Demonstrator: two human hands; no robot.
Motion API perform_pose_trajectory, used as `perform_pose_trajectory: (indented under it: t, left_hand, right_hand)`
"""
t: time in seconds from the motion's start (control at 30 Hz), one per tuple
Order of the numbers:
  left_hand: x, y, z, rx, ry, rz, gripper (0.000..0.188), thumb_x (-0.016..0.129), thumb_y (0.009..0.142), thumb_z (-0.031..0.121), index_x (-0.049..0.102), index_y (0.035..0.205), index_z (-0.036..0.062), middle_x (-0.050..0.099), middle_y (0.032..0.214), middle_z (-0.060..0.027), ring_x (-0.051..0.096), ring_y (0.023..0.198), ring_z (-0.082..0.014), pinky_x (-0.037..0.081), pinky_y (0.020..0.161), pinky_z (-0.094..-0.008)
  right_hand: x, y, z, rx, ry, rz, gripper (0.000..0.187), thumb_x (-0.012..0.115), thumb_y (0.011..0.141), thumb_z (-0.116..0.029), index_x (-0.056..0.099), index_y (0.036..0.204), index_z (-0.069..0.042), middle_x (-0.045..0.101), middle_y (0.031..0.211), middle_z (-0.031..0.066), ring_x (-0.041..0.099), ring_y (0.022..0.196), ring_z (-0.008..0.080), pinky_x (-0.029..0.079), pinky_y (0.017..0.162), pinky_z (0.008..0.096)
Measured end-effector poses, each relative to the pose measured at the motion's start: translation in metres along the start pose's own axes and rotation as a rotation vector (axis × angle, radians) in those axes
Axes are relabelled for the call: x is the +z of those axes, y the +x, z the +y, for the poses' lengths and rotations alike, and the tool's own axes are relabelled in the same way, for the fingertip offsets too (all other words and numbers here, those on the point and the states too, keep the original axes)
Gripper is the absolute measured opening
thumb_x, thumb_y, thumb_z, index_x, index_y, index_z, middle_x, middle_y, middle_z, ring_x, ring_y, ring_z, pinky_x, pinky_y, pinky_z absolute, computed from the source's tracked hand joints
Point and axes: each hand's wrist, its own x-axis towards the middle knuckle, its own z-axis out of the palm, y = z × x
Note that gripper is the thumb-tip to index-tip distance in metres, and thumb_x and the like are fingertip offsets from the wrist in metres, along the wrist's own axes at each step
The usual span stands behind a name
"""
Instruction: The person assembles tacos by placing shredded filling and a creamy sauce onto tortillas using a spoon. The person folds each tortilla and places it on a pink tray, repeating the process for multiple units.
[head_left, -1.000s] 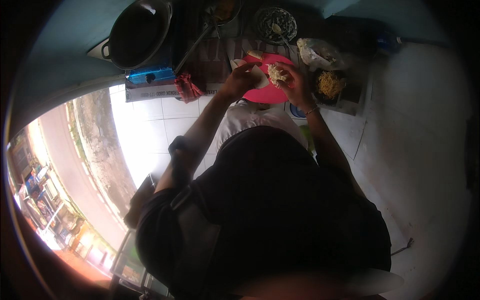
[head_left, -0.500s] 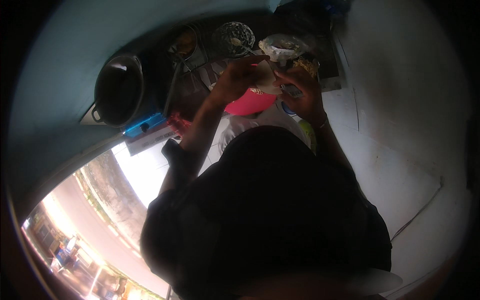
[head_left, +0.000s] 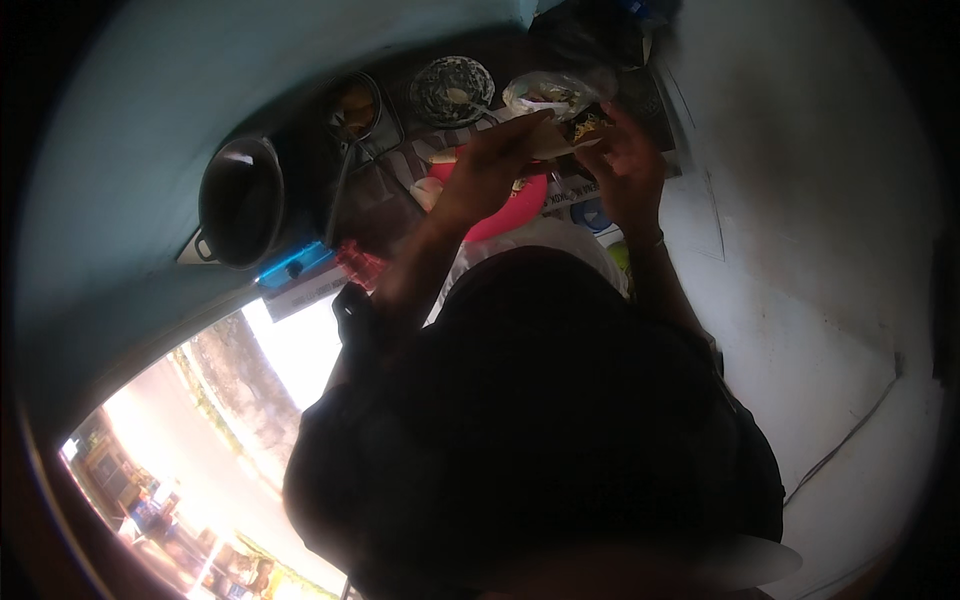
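A thin pale wrapper sheet (head_left: 549, 141) is held up above the pink bowl (head_left: 508, 214). My left hand (head_left: 488, 168) is closed on the sheet's left side. At its right edge is my right hand (head_left: 628, 168), with the thumb against the sheet and other fingers raised; the grip there is dark and partly hidden. Inside the bowl some pale food shows beneath my left hand. Yellow noodle-like strands (head_left: 587, 124) lie just beyond the sheet. More pale pieces (head_left: 426, 192) rest at the bowl's left rim.
At the back stand a clear plastic bag of food (head_left: 530, 97), a bowl smeared with white paste (head_left: 425, 98) with a spoon, and a pot of fried pieces (head_left: 355, 108). Left are a dark wok (head_left: 240, 205), a blue stove front (head_left: 296, 265) and a red bundle (head_left: 358, 264). A wall (head_left: 800, 270) borders the right.
Both hands have moved right with the sheet, and the right hand has risen slightly. The sheet now lies flatter, uncovering more of the bowl's left side. The view has shifted a little.
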Motion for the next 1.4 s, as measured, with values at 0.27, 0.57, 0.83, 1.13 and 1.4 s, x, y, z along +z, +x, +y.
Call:
perform_pose_trajectory:
  t: [0.27,0.57,0.83,1.13,1.4]
  left_hand:
    - [0.042,0.009,0.013,0.007,-0.042,0.197,0.042,0.049,0.092,-0.002,0.042,0.133,-0.0065,0.061,0.114,-0.0222,0.063,0.099,-0.0231,0.055,0.086,-0.0336]
    - [0.055,0.006,0.022,0.056,0.201,0.230,0.046,0.054,0.090,0.000,0.042,0.134,-0.0064,0.066,0.105,-0.0194,0.065,0.093,-0.0180,0.053,0.081,-0.0290]
    - [0.056,0.000,0.026,0.112,0.191,0.282,0.048,0.053,0.090,0.000,0.041,0.136,-0.0032,0.068,0.099,-0.0163,0.065,0.089,-0.0153,0.053,0.079,-0.0285]
    - [0.050,-0.004,0.025,0.089,0.291,0.280,0.050,0.052,0.090,-0.002,0.039,0.138,-0.0009,0.069,0.095,-0.0148,0.065,0.087,-0.0146,0.053,0.078,-0.0285]
    - [0.048,-0.001,0.033,0.130,0.339,0.417,0.044,0.060,0.086,-0.003,0.046,0.127,-0.0022,0.068,0.095,-0.0142,0.066,0.091,-0.0189,0.055,0.075,-0.0281]
  right_hand:
    - [-0.024,0.019,-0.010,0.055,0.068,-0.048,0.062,0.071,0.078,0.003,0.042,0.133,0.000,0.064,0.091,0.0071,0.060,0.087,0.0113,0.049,0.080,0.0276]
    - [-0.032,0.029,-0.018,-0.007,0.033,-0.124,0.068,0.076,0.076,-0.001,0.042,0.134,-0.002,0.065,0.087,0.0054,0.061,0.085,0.0096,0.048,0.080,0.0259]
    - [-0.029,0.033,-0.020,-0.037,-0.001,-0.151,0.068,0.077,0.076,-0.003,0.042,0.134,-0.003,0.064,0.083,0.0046,0.061,0.083,0.0096,0.049,0.079,0.0258]
    - [-0.024,0.035,-0.016,-0.093,0.000,-0.195,0.067,0.076,0.076,-0.002,0.041,0.134,-0.002,0.064,0.084,0.0059,0.062,0.086,0.0114,0.049,0.081,0.0280]
    - [-0.032,0.035,-0.016,-0.181,0.162,-0.329,0.065,0.070,0.078,0.005,0.040,0.135,-0.002,0.063,0.092,0.0094,0.060,0.089,0.0140,0.048,0.084,0.0318]
